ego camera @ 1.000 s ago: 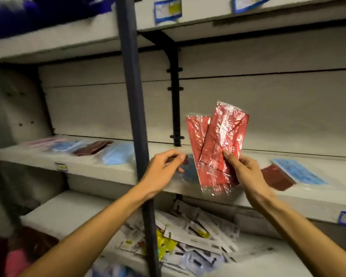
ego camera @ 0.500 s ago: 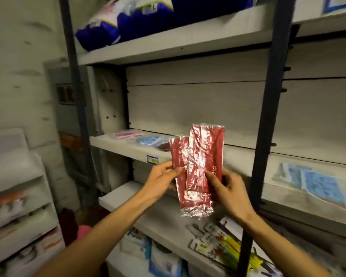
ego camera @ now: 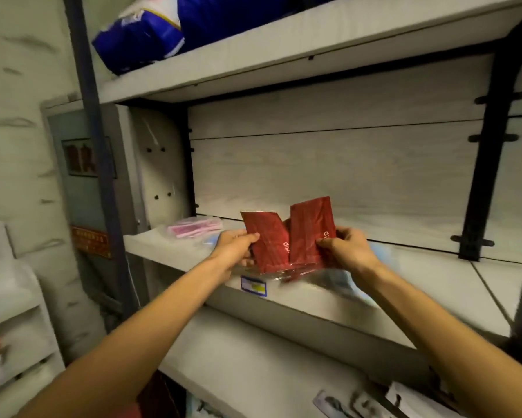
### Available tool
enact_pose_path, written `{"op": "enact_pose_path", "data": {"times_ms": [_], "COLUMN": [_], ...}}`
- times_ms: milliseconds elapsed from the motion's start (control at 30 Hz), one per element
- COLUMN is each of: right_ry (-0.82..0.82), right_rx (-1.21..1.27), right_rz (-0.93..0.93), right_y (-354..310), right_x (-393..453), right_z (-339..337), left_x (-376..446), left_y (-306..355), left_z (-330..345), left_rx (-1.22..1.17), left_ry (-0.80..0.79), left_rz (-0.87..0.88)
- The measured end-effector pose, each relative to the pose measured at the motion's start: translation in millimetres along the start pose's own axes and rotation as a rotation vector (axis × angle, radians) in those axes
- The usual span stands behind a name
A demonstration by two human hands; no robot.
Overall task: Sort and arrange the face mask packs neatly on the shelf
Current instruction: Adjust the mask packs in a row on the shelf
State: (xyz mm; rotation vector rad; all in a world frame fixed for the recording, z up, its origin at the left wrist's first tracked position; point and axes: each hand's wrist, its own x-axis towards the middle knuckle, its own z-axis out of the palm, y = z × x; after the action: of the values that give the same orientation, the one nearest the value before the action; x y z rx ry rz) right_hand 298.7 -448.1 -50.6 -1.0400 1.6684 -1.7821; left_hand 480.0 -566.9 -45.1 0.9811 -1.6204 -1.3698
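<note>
Head view, red packs (ego camera: 286, 239) now split (both hands)

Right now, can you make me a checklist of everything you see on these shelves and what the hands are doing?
Surface: pale middle shelf, blue-and-yellow label on its front edge.
Job's things: two red mask packs, held up and fanned apart; pink packs lying at the shelf's left end; blue packs blurred behind the right hand.
Clutter: blue bags on the top shelf; small packets lower right.
Grippers: left hand grips one red pack; right hand grips the other.
Cables: nothing seen.
Surroundings: dark uprights, pale wall.
</note>
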Motion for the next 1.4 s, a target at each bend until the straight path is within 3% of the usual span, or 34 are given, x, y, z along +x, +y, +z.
{"op": "enact_pose_path", "data": {"times_ms": [167, 333, 500, 533, 667, 833, 1100, 1233, 1400], "right_ry": [-0.046, -0.041, -0.042, -0.029, 0.07, 0.174, 0.151, 0.288, 0.459], "right_rx": [-0.096, -0.422, -0.996, -1.094, -1.287, -1.258, -1.272, -1.266, -1.314], "right_rz": [0.153, 0.105, 0.026, 0.03, 0.052, -0.078, -0.239, -0.344, -0.221], "right_y": [5.4, 13.8, 16.7, 17.7, 18.6, 11.3, 9.6, 11.1, 1.3], "right_x": [59.7, 91.1, 95.9, 93.7, 75.8, 31.0, -101.5, -178.7, -249.7], "right_z": [12.4, 26.5, 31.1, 29.8, 19.9, -2.3, -57.5, -102.6, -179.5], "left_x": [85.5, 135.1, 147.3, 147.0, 135.5, 92.3, -24.2, -83.4, -155.6], "left_y": [-2.9, -15.5, -23.5, -23.3, -24.1, -21.6, -11.7, -13.2, -3.6], "left_z": [19.3, 36.1, 36.7, 35.2, 21.9, 6.4, 57.3, 95.9, 147.2], "left_rx": [0.158, 0.463, 1.235, 1.293, 1.285, 1.244, 1.174, 1.087, 0.864], "left_ry": [-0.177, -0.237, -0.205, -0.205, -0.25, -0.322, -0.481, -0.574, -0.689], "left_rz": [0.011, 0.119, 0.431, 0.455, 0.409, 0.48, 0.885, 1.099, 1.265]}}
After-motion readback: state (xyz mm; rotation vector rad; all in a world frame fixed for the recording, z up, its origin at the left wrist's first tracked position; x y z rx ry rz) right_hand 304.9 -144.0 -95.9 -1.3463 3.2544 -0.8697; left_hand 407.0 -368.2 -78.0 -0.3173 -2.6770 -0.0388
